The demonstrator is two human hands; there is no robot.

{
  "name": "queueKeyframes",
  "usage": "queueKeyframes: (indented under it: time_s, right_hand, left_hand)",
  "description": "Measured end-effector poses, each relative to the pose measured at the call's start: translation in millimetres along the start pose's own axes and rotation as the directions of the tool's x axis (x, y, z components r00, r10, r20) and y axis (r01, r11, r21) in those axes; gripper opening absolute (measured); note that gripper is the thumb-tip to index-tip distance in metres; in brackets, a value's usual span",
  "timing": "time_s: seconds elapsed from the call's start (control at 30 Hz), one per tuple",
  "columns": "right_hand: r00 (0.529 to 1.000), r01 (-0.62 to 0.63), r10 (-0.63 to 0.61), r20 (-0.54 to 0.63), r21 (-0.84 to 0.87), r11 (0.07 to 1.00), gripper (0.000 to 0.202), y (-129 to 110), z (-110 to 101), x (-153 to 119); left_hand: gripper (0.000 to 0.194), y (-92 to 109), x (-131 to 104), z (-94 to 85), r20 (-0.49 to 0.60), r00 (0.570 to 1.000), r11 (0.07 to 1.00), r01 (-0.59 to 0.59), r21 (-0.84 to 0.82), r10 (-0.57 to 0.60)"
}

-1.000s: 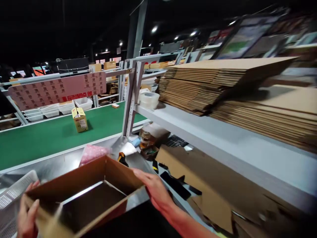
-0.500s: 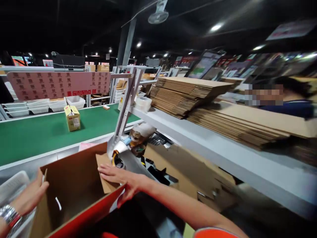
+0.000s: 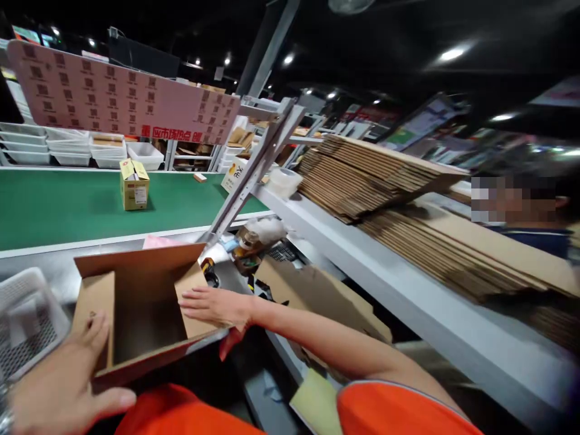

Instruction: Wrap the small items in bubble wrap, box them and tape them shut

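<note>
An open cardboard box (image 3: 145, 302) stands in front of me, its two side flaps leaning inward over the opening. At its left end my left hand (image 3: 67, 374) is open, thumb spread away, with fingertips against the left flap (image 3: 102, 302). My right hand (image 3: 217, 307) lies open with its fingers stretched flat on the right flap (image 3: 193, 278), its thumb outside the box's near right corner. Neither hand grips anything. Just beyond the right flap sits a tape dispenser (image 3: 209, 273), partly hidden by the box.
A white perforated basket (image 3: 31, 326) stands left of the box. Behind runs a green conveyor (image 3: 54, 205) carrying a small yellow carton (image 3: 135, 186). Stacks of flattened cardboard (image 3: 362, 181) lie on the shelf (image 3: 362, 272) at right. A person (image 3: 534, 211) is at far right.
My left hand has come over the left flap, which is now folded inward. My right hand stays on the right flap, which leans in more. The camera view has tilted and shifted.
</note>
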State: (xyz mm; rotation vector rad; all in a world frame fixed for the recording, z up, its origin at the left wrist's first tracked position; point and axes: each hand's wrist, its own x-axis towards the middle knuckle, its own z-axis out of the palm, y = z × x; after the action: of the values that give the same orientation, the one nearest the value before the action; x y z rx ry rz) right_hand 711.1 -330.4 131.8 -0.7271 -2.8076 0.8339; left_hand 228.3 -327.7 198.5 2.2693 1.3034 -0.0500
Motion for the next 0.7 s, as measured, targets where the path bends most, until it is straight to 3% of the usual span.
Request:
queueKeyframes:
  time_s: [0.1, 0.17, 0.2, 0.23, 0.27, 0.3, 0.33, 0.37, 0.4, 0.43, 0.5, 0.6, 0.7]
  right_hand:
    - [0.997, 0.010, -0.002, -0.072, 0.102, 0.995, 0.108, 3, 3, -7]
    - [0.965, -0.029, 0.082, -0.248, 0.209, 0.977, 0.089, 4, 25, -10]
    - [0.902, -0.064, 0.176, -0.395, 0.282, 0.957, 0.086, 4, 43, -10]
    - [0.785, -0.098, 0.300, -0.541, 0.371, 0.924, 0.086, 3, 63, -8]
    - [0.628, -0.119, 0.433, -0.647, 0.469, 0.875, 0.091, 1, 83, -5]
    - [0.465, -0.125, 0.552, -0.692, 0.566, 0.815, 0.099, -2, 103, -2]
    - [0.337, -0.122, 0.649, -0.682, 0.651, 0.749, 0.111, -5, 119, 1]
    - [0.264, -0.128, 0.718, -0.644, 0.715, 0.688, 0.122, -8, 129, 2]
    - [0.243, -0.154, 0.758, -0.605, 0.748, 0.646, 0.132, -11, 132, 2]
    - [0.252, -0.204, 0.768, -0.588, 0.744, 0.636, 0.139, -13, 128, 2]
    - [0.316, -0.339, 0.694, -0.647, 0.606, 0.719, 0.141, -10, 97, 2]
    - [0.482, -0.463, 0.363, -0.797, 0.120, 0.878, 0.122, 10, 16, 17]
    - [0.659, -0.417, 0.100, -0.746, -0.251, 0.874, 0.090, 33, -51, 50]
  left_hand:
    - [0.075, 22, 34, -18.0, 0.128, 0.991, 0.998, -0.032, 0.054, 0.025]
    - [0.062, 24, 53, -31.4, 0.142, 0.990, 0.998, -0.009, 0.057, 0.001]
    - [0.058, 24, 59, -35.3, 0.115, 0.993, 0.998, 0.021, 0.060, -0.028]
    - [0.057, 22, 64, -36.1, 0.059, 0.996, 0.996, 0.061, 0.069, -0.065]
    - [0.064, 20, 67, -33.5, -0.025, 0.993, 0.990, 0.116, 0.080, -0.115]
    - [0.078, 17, 68, -27.7, -0.121, 0.977, 0.979, 0.184, 0.089, -0.173]
    - [0.095, 14, 69, -19.3, -0.219, 0.946, 0.961, 0.263, 0.083, -0.240]
    - [0.115, 11, 68, -9.4, -0.310, 0.899, 0.938, 0.342, 0.057, -0.309]
    - [0.134, 9, 67, 0.7, -0.381, 0.846, 0.913, 0.407, 0.009, -0.373]
    - [0.150, 6, 65, 9.7, -0.418, 0.801, 0.892, 0.448, -0.055, -0.428]
    - [0.169, 5, 61, 21.2, -0.401, 0.768, 0.865, 0.467, -0.182, -0.499]
    - [0.179, 11, 58, 20.6, -0.323, 0.768, 0.829, 0.468, -0.307, -0.553]
    - [0.187, 18, 61, 12.8, -0.303, 0.740, 0.787, 0.479, -0.388, -0.600]
